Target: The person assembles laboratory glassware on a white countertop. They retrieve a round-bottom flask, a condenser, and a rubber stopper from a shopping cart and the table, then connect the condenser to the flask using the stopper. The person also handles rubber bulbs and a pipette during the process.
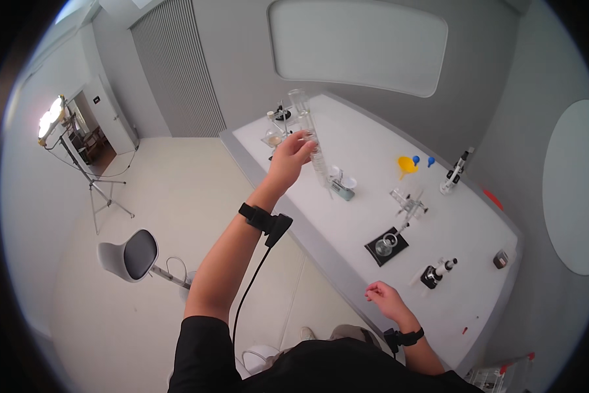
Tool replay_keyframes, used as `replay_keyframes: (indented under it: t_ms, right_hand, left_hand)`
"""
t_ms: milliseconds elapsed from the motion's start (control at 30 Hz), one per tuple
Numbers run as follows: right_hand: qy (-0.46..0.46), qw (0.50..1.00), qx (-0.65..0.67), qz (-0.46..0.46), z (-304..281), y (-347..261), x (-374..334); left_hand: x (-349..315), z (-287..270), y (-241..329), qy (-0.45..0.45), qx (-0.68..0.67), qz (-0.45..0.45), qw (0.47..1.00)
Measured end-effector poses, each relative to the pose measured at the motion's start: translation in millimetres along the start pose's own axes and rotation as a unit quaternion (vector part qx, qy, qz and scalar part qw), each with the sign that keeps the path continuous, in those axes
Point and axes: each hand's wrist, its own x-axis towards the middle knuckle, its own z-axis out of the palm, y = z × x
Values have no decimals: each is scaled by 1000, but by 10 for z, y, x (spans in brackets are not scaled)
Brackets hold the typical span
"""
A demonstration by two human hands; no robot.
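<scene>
Head view, left hand [293, 154] fingers wrapped round tilted clear measuring cylinder [309, 134], right hand [386, 300] loosely curled, empty, above white table [373, 150]

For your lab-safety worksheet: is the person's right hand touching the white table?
Apart. The head view shows the right hand hanging loosely curled beside the near edge of the white table, with floor showing between its fingers and the edge.

The tall clear glass cylinder [309, 134] is gleaming glossy, the smooth white tabletop [366, 157] is looking matt, and the small yellow plastic funnel [407, 165] is shining.
</scene>
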Motion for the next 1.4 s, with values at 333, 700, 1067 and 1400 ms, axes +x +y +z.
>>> replay_keyframes:
  t_ms: [333,700,1067,1400]
  right_hand:
    - [33,983,-178,8,756,-495,1465]
    - [59,996,-65,17,1330,-718,3888]
    - [145,982,-114,-34,1386,-1562,5505]
    - [275,960,2,56,2075,-1712,6145]
  left_hand:
    - [860,-1821,-340,129,-16,14,991]
    - [3140,-2945,-568,103,47,42,993]
    - [4843,-3577,-1795,-4,21,20,1000]
    - [5442,-3989,-2675,-152,-22,24,988]
